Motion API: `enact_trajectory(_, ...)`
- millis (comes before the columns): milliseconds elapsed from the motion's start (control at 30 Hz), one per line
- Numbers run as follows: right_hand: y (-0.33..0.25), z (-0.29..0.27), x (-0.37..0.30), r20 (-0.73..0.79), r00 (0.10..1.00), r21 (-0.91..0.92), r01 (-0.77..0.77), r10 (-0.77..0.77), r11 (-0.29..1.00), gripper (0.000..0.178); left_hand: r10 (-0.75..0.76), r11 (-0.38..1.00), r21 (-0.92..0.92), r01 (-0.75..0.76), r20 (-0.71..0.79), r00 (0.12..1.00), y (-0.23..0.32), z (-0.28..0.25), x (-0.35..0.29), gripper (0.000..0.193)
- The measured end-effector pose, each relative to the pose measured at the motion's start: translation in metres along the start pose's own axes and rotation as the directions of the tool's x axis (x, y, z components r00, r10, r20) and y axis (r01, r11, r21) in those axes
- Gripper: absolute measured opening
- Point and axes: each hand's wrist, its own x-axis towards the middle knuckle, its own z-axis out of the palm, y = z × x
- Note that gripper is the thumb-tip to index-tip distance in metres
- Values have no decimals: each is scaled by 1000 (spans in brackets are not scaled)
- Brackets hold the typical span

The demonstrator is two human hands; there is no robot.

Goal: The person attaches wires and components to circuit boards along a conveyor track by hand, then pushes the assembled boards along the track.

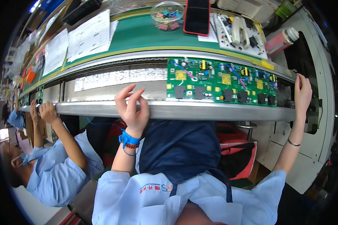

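My left hand (131,108) hovers over the front metal rail (214,111), its fingers loosely curled and apart, with nothing in them. A blue wrist strap (124,138) and a beaded bracelet circle that wrist. To its right, a green circuit board (210,80) lies along the conveyor channel. Black blocks, yellow parts, and blue and purple wires sit on the board. Beyond the board's right end, my right hand (303,93) is raised beside the rail's end, close to the machine. Its fingers stretch upward and nothing shows in them.
Behind the channel, a green bench (133,35) holds paper sheets (89,35), a clear bowl of small parts (167,17), a red-edged phone (196,17) and a parts tray (240,35). A pink bottle (281,42) stands near the white machine (315,112). A co-worker (60,165) sits at left.
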Motion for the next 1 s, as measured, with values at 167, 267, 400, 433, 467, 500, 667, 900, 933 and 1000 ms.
enact_trajectory(167,-145,-52,9,-241,942,548,332,-236,767,14,2,999,37,-1,-42,999,-2,0,3,31)
enact_trajectory(267,-213,-57,-22,-350,828,631,554,-439,543,12,-31,999,-9,31,-25,999,-1,4,-3,35)
enact_trajectory(400,-284,-56,-70,-308,759,851,490,-573,191,11,-35,995,-97,27,-83,996,6,10,-3,35)
enact_trajectory(433,-295,-56,-82,-241,776,914,384,-583,134,12,-24,996,-85,15,-103,994,12,7,-1,34)
enact_trajectory(467,-306,-58,-87,-261,752,913,396,-605,98,12,-15,997,-80,5,-121,993,13,5,2,33)
enact_trajectory(500,-316,-60,-91,-217,779,956,293,-589,36,15,0,997,-83,-11,-136,991,12,2,6,32)
enact_trajectory(667,-333,-40,-106,-143,790,987,157,-596,-28,32,-13,998,-59,0,-221,975,9,5,3,31)
enact_trajectory(900,-333,-38,-105,-96,831,993,117,-548,2,35,-2,997,-74,-16,-235,972,11,9,4,31)
enact_trajectory(933,-333,-39,-106,-97,828,993,120,-553,6,34,-9,998,-70,-6,-212,977,11,7,3,29)
enact_trajectory(1000,-335,-39,-105,-95,825,993,114,-557,1,34,-24,998,-58,14,-185,982,11,7,4,27)
